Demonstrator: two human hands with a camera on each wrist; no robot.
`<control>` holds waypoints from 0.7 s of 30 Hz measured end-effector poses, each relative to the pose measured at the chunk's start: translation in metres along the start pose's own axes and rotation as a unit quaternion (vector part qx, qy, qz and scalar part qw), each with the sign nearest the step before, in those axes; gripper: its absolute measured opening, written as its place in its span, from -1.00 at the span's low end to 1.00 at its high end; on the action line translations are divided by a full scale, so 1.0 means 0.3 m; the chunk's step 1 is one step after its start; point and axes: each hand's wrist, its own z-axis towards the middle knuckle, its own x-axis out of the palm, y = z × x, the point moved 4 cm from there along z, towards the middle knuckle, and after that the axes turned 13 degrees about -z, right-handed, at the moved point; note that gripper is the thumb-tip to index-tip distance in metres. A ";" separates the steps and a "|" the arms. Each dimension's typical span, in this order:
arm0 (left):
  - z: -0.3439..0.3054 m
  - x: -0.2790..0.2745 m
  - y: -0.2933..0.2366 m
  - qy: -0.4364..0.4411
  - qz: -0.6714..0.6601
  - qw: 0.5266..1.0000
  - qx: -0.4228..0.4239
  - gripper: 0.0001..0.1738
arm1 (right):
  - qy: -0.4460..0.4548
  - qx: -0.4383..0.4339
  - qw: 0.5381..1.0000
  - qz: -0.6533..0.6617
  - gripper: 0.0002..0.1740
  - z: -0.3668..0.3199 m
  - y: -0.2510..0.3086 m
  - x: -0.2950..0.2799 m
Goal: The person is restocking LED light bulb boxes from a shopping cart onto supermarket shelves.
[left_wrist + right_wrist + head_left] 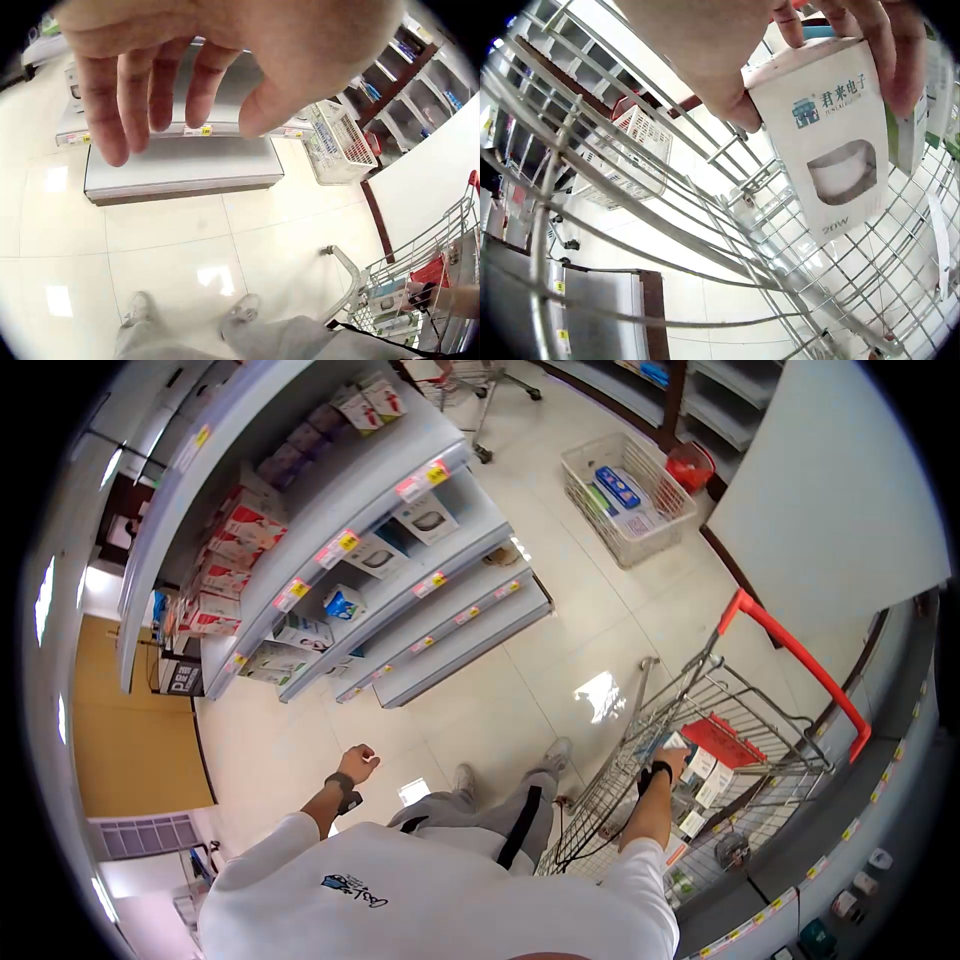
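In the right wrist view my right hand (817,30) grips the top of a white bulb box (829,135) marked 20W, thumb on one side and fingers on the other, inside the wire cart (705,195). The head view has the right hand (672,760) over the cart (590,825), among several small boxes (712,785). My left hand (358,762) hangs in the air over the floor, away from the shelves; in the left wrist view the left hand (217,52) has relaxed, spread fingers and holds nothing.
A shelf unit (440,625) with boxed goods stands at the upper left. A white plastic basket (630,545) with packages sits on the floor beyond the cart's red handle (800,650). More shelving (830,850) runs along the right.
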 end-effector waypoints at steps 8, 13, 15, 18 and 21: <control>-0.007 0.023 0.136 -0.014 -0.061 0.998 0.022 -0.61 | -0.160 -0.119 0.974 0.105 -0.17 -0.143 -0.205 -0.086; -0.010 0.001 0.087 -0.022 -0.121 0.983 0.139 -0.64 | -0.325 -0.055 0.925 0.187 -0.19 -0.456 -0.414 -0.363; -0.026 -0.022 0.083 -0.032 -0.116 0.974 0.193 -0.65 | -0.386 -0.094 0.897 0.193 -0.25 -0.503 -0.450 -0.413; -0.088 -0.112 0.067 -0.028 -0.147 0.961 0.232 -0.66 | -0.476 -0.140 0.852 0.169 -0.28 -0.829 -0.407 -0.584; -0.180 -0.228 -0.007 -0.039 -0.201 0.947 0.247 -0.64 | -0.522 -0.276 0.784 0.190 -0.28 -1.097 -0.314 -0.669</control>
